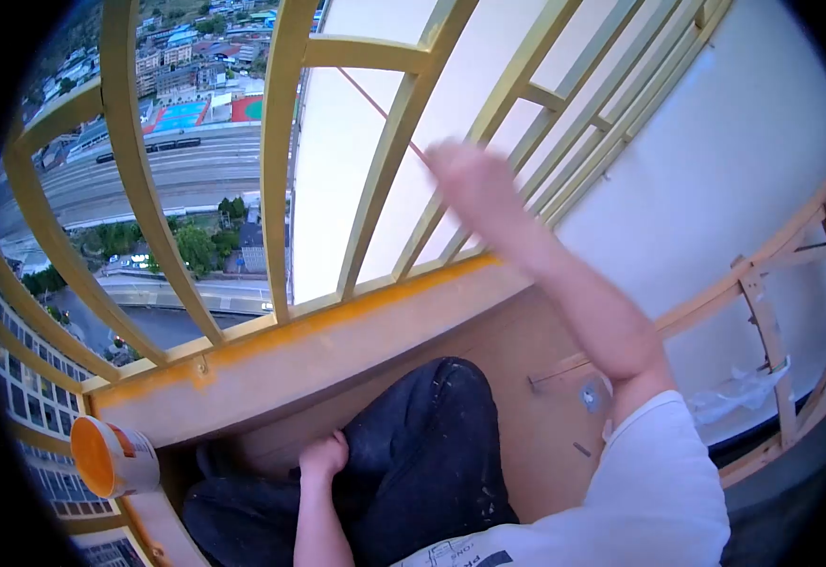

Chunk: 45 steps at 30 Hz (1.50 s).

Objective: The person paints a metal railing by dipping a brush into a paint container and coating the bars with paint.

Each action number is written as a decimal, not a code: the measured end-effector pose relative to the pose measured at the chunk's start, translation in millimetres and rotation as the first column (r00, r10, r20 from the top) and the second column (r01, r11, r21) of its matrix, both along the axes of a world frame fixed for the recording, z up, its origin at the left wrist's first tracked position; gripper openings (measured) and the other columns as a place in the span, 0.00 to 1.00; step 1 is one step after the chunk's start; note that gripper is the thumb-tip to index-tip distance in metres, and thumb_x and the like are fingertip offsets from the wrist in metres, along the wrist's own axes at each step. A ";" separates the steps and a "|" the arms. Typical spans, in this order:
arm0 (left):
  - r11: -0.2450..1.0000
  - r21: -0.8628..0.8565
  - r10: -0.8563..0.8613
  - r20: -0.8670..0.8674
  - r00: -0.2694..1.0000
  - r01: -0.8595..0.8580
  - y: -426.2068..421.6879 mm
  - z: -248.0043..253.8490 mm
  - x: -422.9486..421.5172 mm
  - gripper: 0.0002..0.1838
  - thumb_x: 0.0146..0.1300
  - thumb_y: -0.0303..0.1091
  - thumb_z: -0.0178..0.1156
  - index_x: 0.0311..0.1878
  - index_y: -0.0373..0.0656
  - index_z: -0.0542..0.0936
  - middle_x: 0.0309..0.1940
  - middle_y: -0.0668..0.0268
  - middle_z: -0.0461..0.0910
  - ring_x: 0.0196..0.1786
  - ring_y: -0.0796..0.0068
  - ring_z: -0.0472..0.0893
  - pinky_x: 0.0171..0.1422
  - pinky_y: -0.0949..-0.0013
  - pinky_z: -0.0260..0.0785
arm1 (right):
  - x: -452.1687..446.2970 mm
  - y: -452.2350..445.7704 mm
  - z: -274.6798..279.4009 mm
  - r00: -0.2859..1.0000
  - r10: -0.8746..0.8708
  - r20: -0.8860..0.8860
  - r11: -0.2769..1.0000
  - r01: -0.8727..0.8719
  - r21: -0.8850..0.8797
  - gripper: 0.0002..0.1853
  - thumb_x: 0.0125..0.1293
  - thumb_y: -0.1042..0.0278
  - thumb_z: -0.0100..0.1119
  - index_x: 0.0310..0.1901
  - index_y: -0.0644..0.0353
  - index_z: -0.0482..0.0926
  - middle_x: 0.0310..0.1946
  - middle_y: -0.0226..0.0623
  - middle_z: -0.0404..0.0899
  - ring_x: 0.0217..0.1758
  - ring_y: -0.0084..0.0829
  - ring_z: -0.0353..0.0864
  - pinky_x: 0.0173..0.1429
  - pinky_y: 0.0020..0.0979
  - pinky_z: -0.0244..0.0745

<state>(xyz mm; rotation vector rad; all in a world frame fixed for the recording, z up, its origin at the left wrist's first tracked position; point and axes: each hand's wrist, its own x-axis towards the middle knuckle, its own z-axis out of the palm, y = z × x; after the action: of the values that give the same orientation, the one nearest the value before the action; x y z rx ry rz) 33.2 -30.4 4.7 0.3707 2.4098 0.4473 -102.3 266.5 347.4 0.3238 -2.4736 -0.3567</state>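
My right hand is raised in front of the yellow railing, blurred by motion. Its fingers look curled closed, and whatever may be in them is hidden. A thin reddish-brown line runs from near this hand up to the left, passing behind a bar; whether the hand holds it I cannot tell. Low in my lap, my left hand rests closed against my dark trousers, with nothing seen in it. A white bucket with orange paint inside stands tilted in view at the lower left, beside the railing.
Orange paint marks the ledge under the bars. Beyond the railing, a long drop shows roads and buildings. To the right are a white wall, a wooden frame and clear plastic. Small bits lie on the brown floor.
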 end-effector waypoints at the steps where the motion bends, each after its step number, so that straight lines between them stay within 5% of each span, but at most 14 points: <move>1: 1.000 -0.001 -0.025 0.013 1.000 0.025 6.3 -3.3 -9.3 0.31 0.75 0.47 0.32 0.45 0.38 0.85 0.46 0.48 0.84 0.51 0.46 0.83 0.61 0.48 0.73 | 1.1 3.1 43.2 0.996 -0.035 -0.085 0.994 0.044 0.097 0.03 0.65 0.73 0.55 0.38 0.59 0.77 0.26 0.40 0.75 0.31 0.41 0.81 0.36 0.39 0.78; 4: 0.996 0.006 -0.084 0.222 0.971 0.085 22.7 18.6 -27.5 0.34 0.77 0.49 0.27 0.57 0.34 0.80 0.59 0.43 0.77 0.62 0.44 0.77 0.71 0.49 0.65 | 12.1 -4.1 89.0 0.920 0.176 -0.349 0.964 -0.089 0.252 0.08 0.63 0.73 0.56 0.42 0.59 0.81 0.24 0.38 0.74 0.27 0.39 0.79 0.32 0.39 0.76; 8: 0.998 -0.003 -0.058 0.033 0.998 0.058 21.6 -7.4 -21.4 0.33 0.76 0.47 0.30 0.47 0.35 0.84 0.51 0.45 0.81 0.55 0.46 0.81 0.64 0.50 0.70 | 29.2 -0.7 -2.1 0.989 -0.034 0.142 0.868 -0.041 0.494 0.08 0.56 0.72 0.58 0.38 0.63 0.79 0.24 0.36 0.73 0.25 0.35 0.78 0.30 0.36 0.74; 11: 0.997 0.044 -0.058 -0.128 0.990 0.064 21.6 -27.4 -18.6 0.33 0.75 0.46 0.32 0.38 0.36 0.87 0.42 0.47 0.85 0.49 0.46 0.84 0.59 0.49 0.74 | 39.7 -1.2 -31.8 0.960 0.095 0.263 0.835 -0.221 0.505 0.07 0.59 0.68 0.57 0.27 0.59 0.76 0.21 0.33 0.74 0.26 0.30 0.78 0.30 0.33 0.73; 13: 0.996 0.062 -0.061 -0.141 0.988 0.070 23.1 -24.0 -18.0 0.33 0.75 0.46 0.32 0.37 0.36 0.87 0.41 0.47 0.85 0.49 0.47 0.84 0.59 0.49 0.74 | 37.6 -4.8 -12.9 0.982 0.187 0.018 0.896 -0.178 0.407 0.07 0.57 0.67 0.58 0.26 0.59 0.76 0.22 0.34 0.76 0.28 0.30 0.79 0.31 0.33 0.74; 17: 0.997 0.063 -0.025 -0.115 0.993 0.032 20.6 -30.0 -17.2 0.33 0.75 0.46 0.32 0.38 0.36 0.87 0.42 0.46 0.85 0.50 0.47 0.83 0.59 0.48 0.74 | 37.7 1.8 -12.2 0.986 0.008 0.165 0.938 -0.065 0.341 0.03 0.55 0.72 0.58 0.28 0.61 0.75 0.25 0.37 0.74 0.32 0.33 0.79 0.30 0.33 0.74; 19: 0.996 0.083 -0.010 -0.176 0.984 0.025 22.8 -27.1 -19.7 0.33 0.75 0.46 0.32 0.39 0.36 0.87 0.42 0.47 0.85 0.50 0.48 0.83 0.59 0.48 0.74 | 44.6 -10.3 -22.9 0.931 0.139 0.337 0.900 -0.261 0.350 0.03 0.55 0.72 0.58 0.29 0.61 0.75 0.26 0.37 0.74 0.32 0.33 0.79 0.32 0.32 0.76; 22: 0.997 0.049 -0.051 -0.053 0.997 0.054 20.8 -15.1 -16.5 0.32 0.75 0.46 0.32 0.41 0.36 0.86 0.44 0.47 0.84 0.50 0.48 0.84 0.59 0.49 0.74 | 33.1 -5.1 18.8 0.994 0.108 -0.018 0.929 -0.095 0.357 0.05 0.55 0.69 0.59 0.27 0.60 0.76 0.22 0.35 0.76 0.29 0.31 0.80 0.32 0.30 0.76; 26: 0.997 0.017 -0.080 -0.075 0.994 0.082 21.8 -15.8 -22.3 0.32 0.75 0.46 0.32 0.42 0.35 0.86 0.45 0.47 0.84 0.50 0.48 0.84 0.60 0.49 0.74 | 43.5 8.0 -38.5 0.940 0.181 0.288 0.859 -0.294 0.419 0.03 0.56 0.71 0.58 0.28 0.59 0.75 0.21 0.35 0.75 0.28 0.31 0.80 0.31 0.31 0.76; 29: 0.996 0.043 -0.071 -0.076 0.995 0.075 23.7 -23.6 -21.3 0.32 0.75 0.45 0.32 0.41 0.36 0.86 0.44 0.47 0.84 0.50 0.47 0.84 0.60 0.49 0.73 | 38.5 -9.4 18.1 0.981 0.134 0.140 0.927 -0.174 0.333 0.03 0.57 0.71 0.58 0.30 0.59 0.76 0.21 0.34 0.75 0.29 0.30 0.80 0.32 0.33 0.77; 34: 0.997 0.046 -0.054 -0.119 0.991 0.060 21.4 -36.2 -22.1 0.32 0.75 0.46 0.32 0.41 0.36 0.86 0.43 0.47 0.85 0.50 0.47 0.84 0.61 0.49 0.73 | 47.4 1.4 -60.4 0.913 0.196 0.358 0.839 -0.345 0.420 0.05 0.59 0.69 0.59 0.29 0.60 0.75 0.22 0.33 0.76 0.27 0.29 0.81 0.29 0.32 0.76; 40: 0.997 0.030 -0.067 -0.038 0.997 0.068 20.5 -13.5 -22.0 0.32 0.75 0.46 0.32 0.42 0.36 0.86 0.44 0.47 0.84 0.51 0.46 0.83 0.62 0.49 0.73 | 36.8 16.2 -64.3 0.989 0.040 0.140 0.967 -0.074 0.244 0.06 0.59 0.69 0.58 0.32 0.62 0.77 0.22 0.34 0.77 0.26 0.32 0.81 0.30 0.33 0.77; 42: 0.999 0.020 -0.026 -0.055 0.998 0.027 22.4 -5.6 -21.0 0.32 0.75 0.47 0.32 0.44 0.37 0.86 0.46 0.47 0.84 0.52 0.46 0.83 0.62 0.49 0.73 | 48.3 1.8 -121.1 0.889 0.151 0.432 0.933 -0.273 0.235 0.03 0.59 0.72 0.57 0.31 0.60 0.76 0.23 0.36 0.75 0.29 0.32 0.80 0.29 0.34 0.76; 45: 0.999 0.026 -0.027 -0.013 1.000 0.027 24.6 -19.3 -24.9 0.31 0.75 0.47 0.32 0.46 0.37 0.85 0.48 0.47 0.83 0.53 0.46 0.82 0.62 0.49 0.73 | 39.3 9.3 -109.6 0.945 0.161 0.286 0.961 -0.216 0.172 0.04 0.59 0.69 0.57 0.31 0.60 0.77 0.23 0.38 0.76 0.28 0.34 0.80 0.31 0.36 0.77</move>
<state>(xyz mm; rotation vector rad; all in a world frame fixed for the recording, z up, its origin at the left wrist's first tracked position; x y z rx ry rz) 8.3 -5.8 -14.6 0.4183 2.4102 0.4659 -63.0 275.8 237.9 0.7340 -2.6453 -0.5120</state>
